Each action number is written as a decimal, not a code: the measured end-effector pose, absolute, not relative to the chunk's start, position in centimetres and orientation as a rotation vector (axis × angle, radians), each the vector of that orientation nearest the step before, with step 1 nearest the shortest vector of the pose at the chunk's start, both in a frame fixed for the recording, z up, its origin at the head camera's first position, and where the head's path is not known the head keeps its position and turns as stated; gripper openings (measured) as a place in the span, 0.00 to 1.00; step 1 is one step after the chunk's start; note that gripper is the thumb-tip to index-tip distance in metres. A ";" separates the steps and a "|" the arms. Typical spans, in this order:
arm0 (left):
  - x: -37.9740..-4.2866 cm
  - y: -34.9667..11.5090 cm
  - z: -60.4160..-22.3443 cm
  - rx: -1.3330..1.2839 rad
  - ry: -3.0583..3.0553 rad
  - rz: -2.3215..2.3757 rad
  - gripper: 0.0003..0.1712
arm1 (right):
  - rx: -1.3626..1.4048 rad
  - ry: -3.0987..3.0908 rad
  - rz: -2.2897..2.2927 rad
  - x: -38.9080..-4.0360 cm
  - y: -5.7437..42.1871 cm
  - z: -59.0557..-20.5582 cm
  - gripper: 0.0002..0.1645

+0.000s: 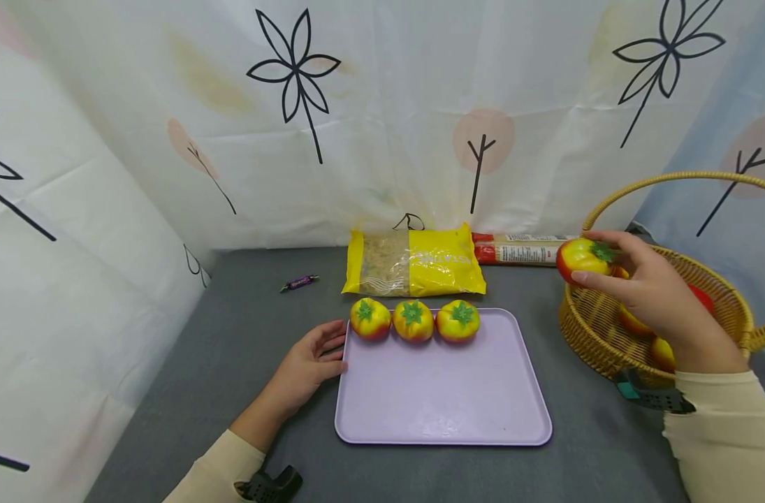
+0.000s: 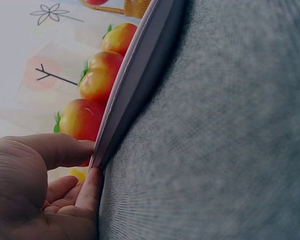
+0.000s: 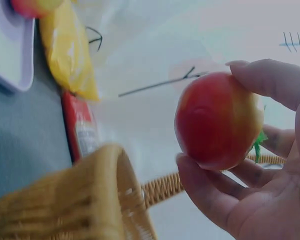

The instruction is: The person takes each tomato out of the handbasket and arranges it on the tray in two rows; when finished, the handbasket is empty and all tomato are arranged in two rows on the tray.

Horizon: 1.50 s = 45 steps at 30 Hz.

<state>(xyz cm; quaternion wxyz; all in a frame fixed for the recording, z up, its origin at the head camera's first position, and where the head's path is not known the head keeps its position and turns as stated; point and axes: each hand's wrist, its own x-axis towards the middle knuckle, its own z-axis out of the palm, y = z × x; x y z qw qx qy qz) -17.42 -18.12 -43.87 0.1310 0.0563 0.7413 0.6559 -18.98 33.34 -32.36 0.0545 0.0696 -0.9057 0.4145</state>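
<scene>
A: Right grip first?

B: Your right hand (image 1: pixel 661 297) pinches a round fruit (image 1: pixel 580 260), thumb against fingers, upper right of the head view, above the basket (image 1: pixel 577 335)'s left rim. Leafy top points right.

A: And your left?

B: Left hand (image 1: pixel 307 363) lies relaxed, lower centre; fingertips touch the left edge of the tray (image 1: pixel 445 398). Not clenched. Reads as steadying.

A: Doing it well?

B: My judgement: pinch its sides lightly, clear the rim before going sideways, release low; round things roll.

A: Edges?

B: Handle (image 1: pixel 678 177) arches above your right hand. Raised lip round the tray; three fruits (image 1: pixel 413 321) line its top edge. Yellow bag (image 1: pixel 441 260) just beyond, long packet (image 1: pixel 533 253) to its right.

A: Room?

B: Most at the tray's middle and bottom, plus the table (image 1: pixel 536 321) strip between tray and basket.
</scene>
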 end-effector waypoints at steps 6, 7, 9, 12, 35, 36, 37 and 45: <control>-17.4 -18.1 -43.8 0.149 2.166 1.894 0.44 | 0.265 -2.768 1.258 -18.6 31.5 -32.2 0.46; -17.4 -18.1 -43.7 0.148 2.168 1.892 0.44 | 0.285 -2.765 1.280 -18.6 31.2 -32.2 0.46; -17.4 -18.1 -43.7 0.144 2.169 1.890 0.44 | 0.332 -2.756 1.318 -18.6 30.7 -32.4 0.46; -17.4 -18.1 -43.6 0.143 2.172 1.887 0.44 | 0.382 -2.763 1.342 -18.7 29.8 -32.7 0.45; -17.4 -18.0 -43.8 0.134 2.184 1.878 0.44 | 0.574 -2.996 1.263 -20.3 25.9 -37.1 0.45; -17.4 -18.0 -43.8 0.140 2.183 1.878 0.44 | 0.576 -3.006 1.249 -20.3 25.9 -37.2 0.44; -17.4 -18.0 -43.8 0.141 2.182 1.878 0.44 | 0.574 -3.015 1.241 -20.3 25.8 -37.3 0.44; -17.4 -18.0 -43.9 0.154 2.172 1.880 0.44 | 0.588 -3.052 1.135 -20.4 25.3 -37.9 0.43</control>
